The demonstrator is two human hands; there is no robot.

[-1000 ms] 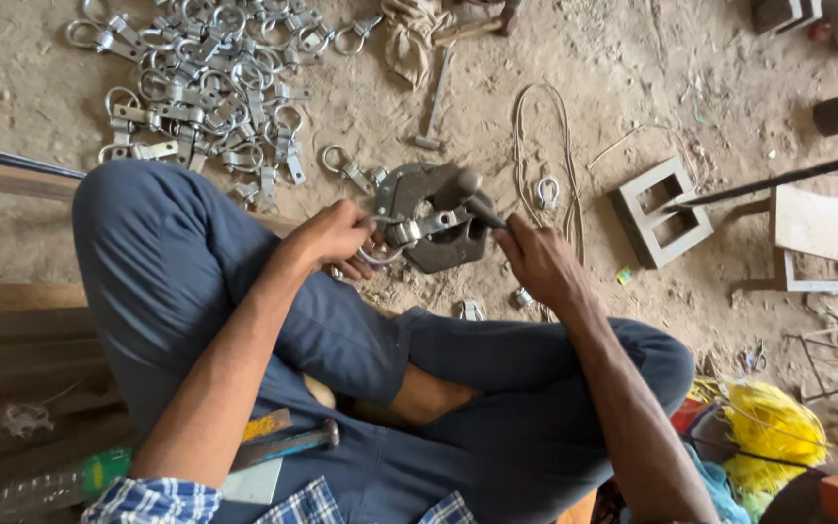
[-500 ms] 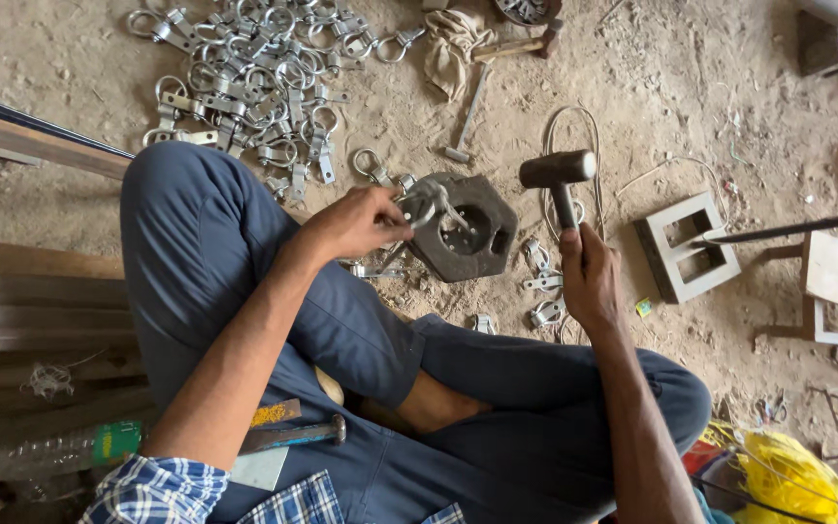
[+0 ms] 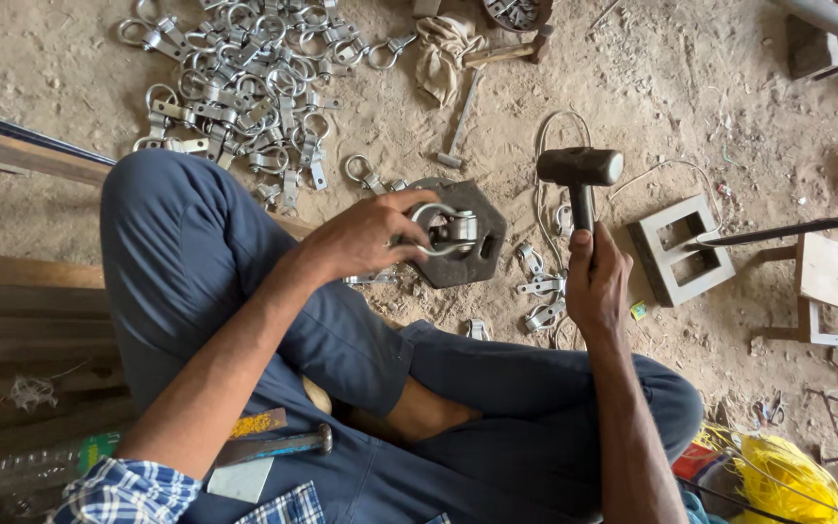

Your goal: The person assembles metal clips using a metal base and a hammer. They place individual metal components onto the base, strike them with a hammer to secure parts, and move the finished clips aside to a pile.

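Wide heap of silvery metal ring clamps (image 3: pixel 244 87) on sandy ground, top left. Dark hexagonal iron block (image 3: pixel 463 238) before crossed legs. Grey rectangular hollow metal frame (image 3: pixel 676 252) to right. Black-headed hammer (image 3: pixel 579 175) raised, handle gripped in closed right hand (image 3: pixel 596 286). Left hand (image 3: pixel 361 238) pinching silvery ring clamp (image 3: pixel 443 231) on block.

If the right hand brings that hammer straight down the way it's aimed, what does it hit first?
Probably the loose metal clamps on the ground below the hammer held by the right hand, rather than the ring piece that the left hand steadies on the dark block; depth is unclear.
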